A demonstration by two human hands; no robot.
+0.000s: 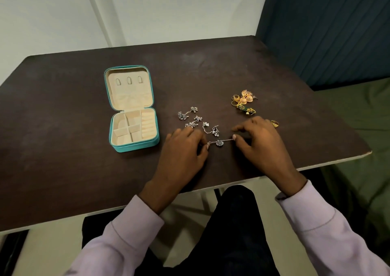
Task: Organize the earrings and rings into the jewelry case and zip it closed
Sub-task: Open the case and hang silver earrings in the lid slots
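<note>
A teal case (133, 109) lies open at centre left of the frame on a dark table (63, 117), its lid folded back toward the top of the frame and its cream compartments bare. Just right of the case, near the middle of the frame, several silver earrings (191, 117) are scattered on the table. Below them, one chain earring (220, 142) is stretched level between the two hands. The left hand (183, 149) pinches its left end with curled fingertips, and the right hand (261, 138) pinches its right end between thumb and forefinger. Whether the chain touches the table I cannot tell. At centre right, above the right hand, sits a cluster of gold earrings (244, 99) with gold rings and a green piece (245, 109) touching it. A single gold ring (274, 123) lies just beside the right hand's knuckles. Pale lilac sleeves (135, 218) cover both wrists at the bottom of the frame.
</note>
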